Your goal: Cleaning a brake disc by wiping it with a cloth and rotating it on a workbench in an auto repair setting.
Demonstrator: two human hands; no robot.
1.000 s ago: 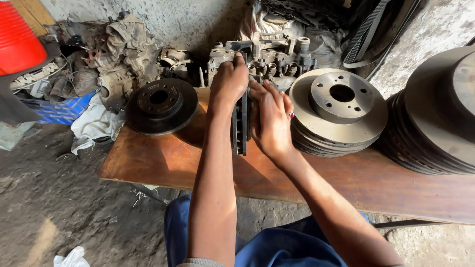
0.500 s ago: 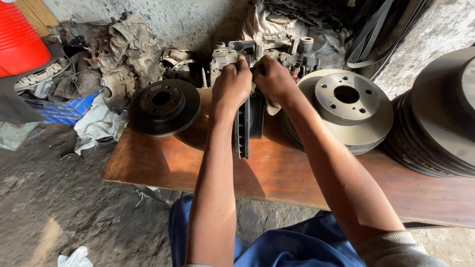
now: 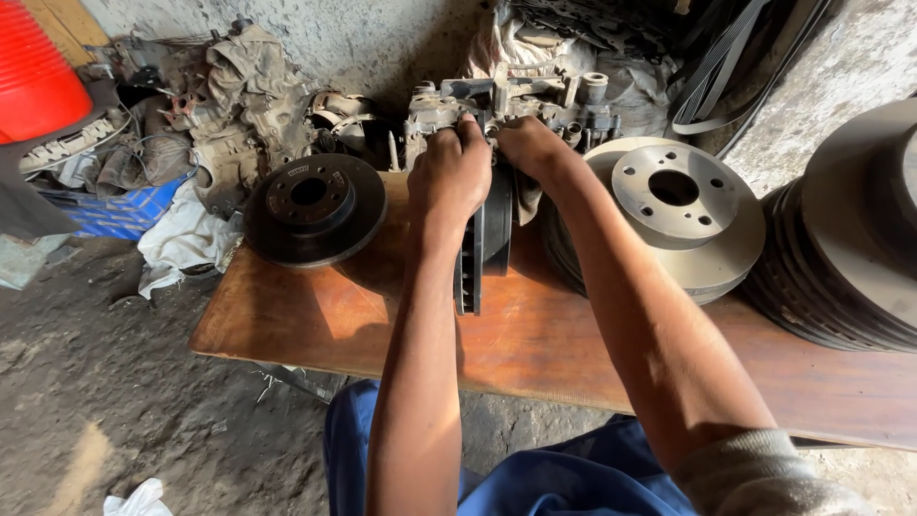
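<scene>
A dark brake disc (image 3: pixel 480 250) stands on edge on the wooden board (image 3: pixel 535 334), near its middle. My left hand (image 3: pixel 449 182) grips the top of that disc's rim. Just to the right, my right hand (image 3: pixel 528 150) rests on the far upper side of the same disc, fingers curled over it. Behind both hands lies a pile of grimy metal engine parts (image 3: pixel 506 100).
A dark brake disc (image 3: pixel 313 208) lies flat on the board's left end. A stack of pale discs (image 3: pixel 669 215) sits at right, and a taller dark stack (image 3: pixel 850 239) at far right. Greasy parts (image 3: pixel 224 105), rags (image 3: pixel 181 239), a red container (image 3: pixel 38 76) lie left.
My right hand has moved from the near side of the upright disc up to its far top. The disc has shifted slightly toward the parts pile.
</scene>
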